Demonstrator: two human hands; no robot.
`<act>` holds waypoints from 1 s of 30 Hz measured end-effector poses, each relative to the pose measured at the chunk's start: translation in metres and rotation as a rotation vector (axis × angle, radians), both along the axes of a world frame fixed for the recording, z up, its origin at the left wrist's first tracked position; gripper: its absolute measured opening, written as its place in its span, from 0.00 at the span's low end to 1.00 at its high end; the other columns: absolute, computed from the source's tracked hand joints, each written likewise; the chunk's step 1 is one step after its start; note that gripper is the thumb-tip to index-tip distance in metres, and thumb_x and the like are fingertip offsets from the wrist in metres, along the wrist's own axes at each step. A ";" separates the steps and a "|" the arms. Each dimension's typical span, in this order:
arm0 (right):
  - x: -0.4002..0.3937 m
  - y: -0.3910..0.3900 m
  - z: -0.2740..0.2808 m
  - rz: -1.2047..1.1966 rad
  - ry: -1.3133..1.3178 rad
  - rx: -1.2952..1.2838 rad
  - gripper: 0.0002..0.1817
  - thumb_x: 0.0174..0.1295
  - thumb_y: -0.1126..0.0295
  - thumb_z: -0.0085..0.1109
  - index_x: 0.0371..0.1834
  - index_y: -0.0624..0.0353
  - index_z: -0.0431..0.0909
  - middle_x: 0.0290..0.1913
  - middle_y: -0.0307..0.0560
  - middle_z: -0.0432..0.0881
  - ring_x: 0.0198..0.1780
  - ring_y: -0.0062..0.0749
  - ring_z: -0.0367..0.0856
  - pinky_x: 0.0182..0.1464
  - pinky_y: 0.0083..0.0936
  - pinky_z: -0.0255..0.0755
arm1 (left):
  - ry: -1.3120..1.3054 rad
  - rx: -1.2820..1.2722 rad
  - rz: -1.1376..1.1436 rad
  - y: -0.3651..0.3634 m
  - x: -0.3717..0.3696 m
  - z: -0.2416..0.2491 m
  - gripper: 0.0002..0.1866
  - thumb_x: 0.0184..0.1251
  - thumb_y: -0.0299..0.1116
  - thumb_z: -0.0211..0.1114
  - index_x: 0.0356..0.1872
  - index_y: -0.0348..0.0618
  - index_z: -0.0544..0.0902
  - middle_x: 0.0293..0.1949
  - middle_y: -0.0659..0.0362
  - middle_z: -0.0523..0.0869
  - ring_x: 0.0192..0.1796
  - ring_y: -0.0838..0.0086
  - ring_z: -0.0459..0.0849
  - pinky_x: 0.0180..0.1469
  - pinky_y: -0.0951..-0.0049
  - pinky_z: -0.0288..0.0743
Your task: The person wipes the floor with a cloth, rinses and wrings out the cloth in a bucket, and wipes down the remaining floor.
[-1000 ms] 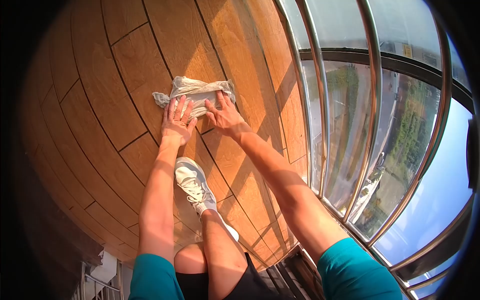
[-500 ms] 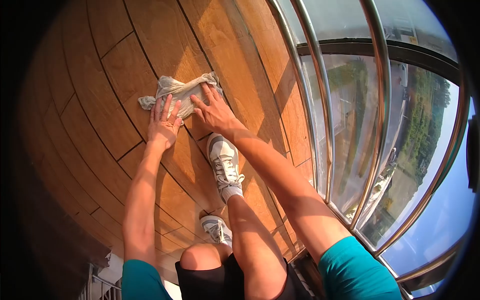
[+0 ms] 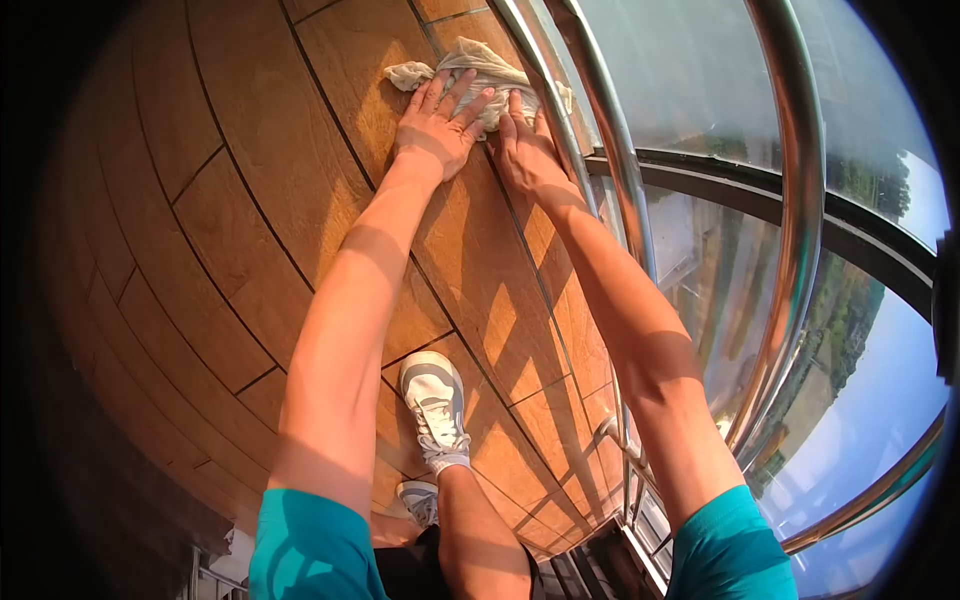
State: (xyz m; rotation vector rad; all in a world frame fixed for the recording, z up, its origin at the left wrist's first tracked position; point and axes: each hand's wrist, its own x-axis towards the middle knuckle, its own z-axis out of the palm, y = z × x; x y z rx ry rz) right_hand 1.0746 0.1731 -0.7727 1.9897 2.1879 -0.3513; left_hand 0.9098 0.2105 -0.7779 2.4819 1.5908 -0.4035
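A crumpled, off-white cloth (image 3: 482, 68) lies on the brown wood-look floor tiles (image 3: 290, 180), close to the metal railing. My left hand (image 3: 438, 132) presses on its near edge, palm down, with fingers spread apart. Just to the right, my right hand (image 3: 530, 152) also rests flat, fingertips on the cloth's right part and its outer side close to the lowest rail. Part of the cloth on the right is hidden behind that rail.
Curved metal rails (image 3: 790, 200) run along the right side, with glass panes (image 3: 690, 90) beyond them. My shoe (image 3: 433, 400) stands on the tiles below my hands. Stripes of sun and shadow cross the floor.
Both hands have slid the cloth forward and to the right across the tiles, up to the railing. My arms are stretched out further, and the view has shifted.
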 end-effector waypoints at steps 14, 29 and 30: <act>-0.172 0.029 -0.021 0.302 0.437 0.145 0.29 0.80 0.44 0.36 0.81 0.32 0.67 0.85 0.57 0.52 0.85 0.52 0.49 0.85 0.51 0.38 | -0.287 0.294 0.170 -0.048 -0.248 -0.041 0.29 0.87 0.52 0.40 0.85 0.69 0.53 0.86 0.63 0.47 0.86 0.53 0.45 0.85 0.50 0.46; -0.179 -0.113 -0.002 0.559 0.461 0.038 0.25 0.79 0.48 0.45 0.76 0.35 0.74 0.82 0.55 0.60 0.81 0.52 0.58 0.83 0.47 0.49 | -0.323 0.029 0.376 -0.250 -0.251 -0.004 0.35 0.82 0.51 0.55 0.85 0.70 0.54 0.86 0.59 0.45 0.85 0.49 0.45 0.84 0.43 0.45; -0.185 -0.088 -0.004 0.548 0.509 0.063 0.25 0.80 0.48 0.45 0.75 0.36 0.75 0.82 0.55 0.61 0.81 0.53 0.58 0.82 0.47 0.50 | -0.309 0.093 0.356 -0.221 -0.260 -0.010 0.33 0.83 0.53 0.51 0.84 0.71 0.54 0.86 0.60 0.46 0.85 0.50 0.45 0.84 0.44 0.45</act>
